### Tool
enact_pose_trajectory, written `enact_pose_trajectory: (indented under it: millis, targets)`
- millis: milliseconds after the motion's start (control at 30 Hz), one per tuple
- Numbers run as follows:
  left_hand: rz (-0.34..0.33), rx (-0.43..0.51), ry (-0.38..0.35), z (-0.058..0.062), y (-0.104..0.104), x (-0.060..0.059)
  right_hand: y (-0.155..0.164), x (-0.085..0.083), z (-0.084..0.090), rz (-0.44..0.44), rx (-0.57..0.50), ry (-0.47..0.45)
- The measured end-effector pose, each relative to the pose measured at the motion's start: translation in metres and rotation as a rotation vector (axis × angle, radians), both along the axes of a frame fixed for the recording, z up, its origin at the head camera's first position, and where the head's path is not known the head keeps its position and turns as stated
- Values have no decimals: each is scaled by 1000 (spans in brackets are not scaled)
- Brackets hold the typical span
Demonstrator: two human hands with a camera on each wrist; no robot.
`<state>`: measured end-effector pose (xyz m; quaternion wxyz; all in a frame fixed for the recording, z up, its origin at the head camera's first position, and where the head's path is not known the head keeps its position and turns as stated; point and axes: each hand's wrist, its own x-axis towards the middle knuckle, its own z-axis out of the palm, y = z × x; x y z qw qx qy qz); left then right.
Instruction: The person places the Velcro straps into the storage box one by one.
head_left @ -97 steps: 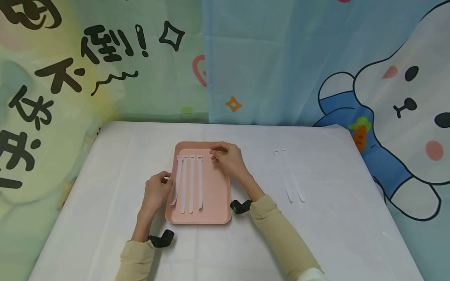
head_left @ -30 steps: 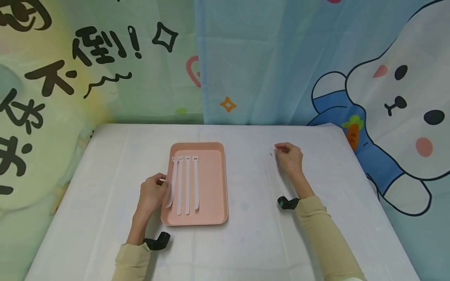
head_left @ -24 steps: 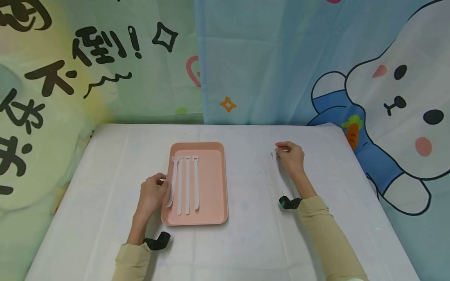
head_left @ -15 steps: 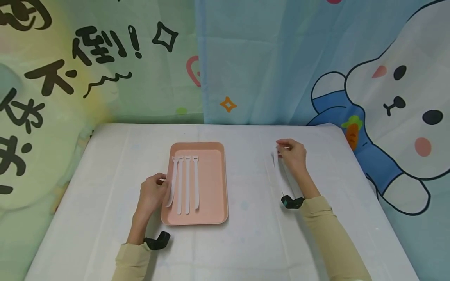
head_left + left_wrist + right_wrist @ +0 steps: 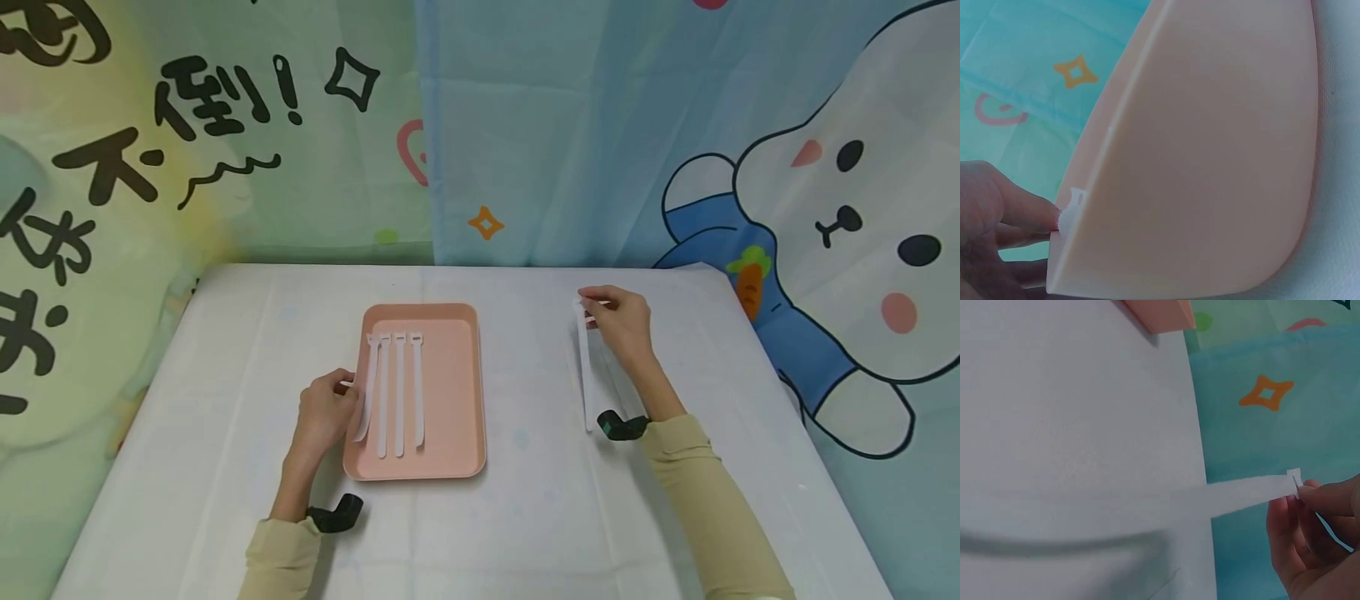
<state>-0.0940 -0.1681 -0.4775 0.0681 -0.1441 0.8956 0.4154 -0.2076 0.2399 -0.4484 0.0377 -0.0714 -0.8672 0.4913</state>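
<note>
At the tray's left side, my left hand holds the rim of the pink tray with curled fingers. In the left wrist view, a small white slotted end shows over the rim beside a fingertip. Several white plastic straps with slotted heads lie side by side lengthwise in the tray's left half; the leftmost slants against the wall. Farther right, my right hand pinches another white strap by its slotted end. That strap hangs down from the fingers, raised off the table at the pinched end.
A white cloth covers the table. One more strap lies faintly visible beneath the right wrist. Printed curtains hang behind the table's back edge. A black wrist camera is on each wrist.
My right hand went from over the tray to the straps on the right, took one by its end and lifted it slightly. The left hand stays at the tray.
</note>
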Motion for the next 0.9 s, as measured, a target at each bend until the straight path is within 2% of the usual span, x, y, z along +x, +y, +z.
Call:
enact_pose_trajectory:
  millis: [300,900]
  targets:
    - [1,1,0,0,-1,0,-18,1,8,66,-125,-18]
    - [6,6,6,0,-1,0,-55,2,19,171,-243,-61]
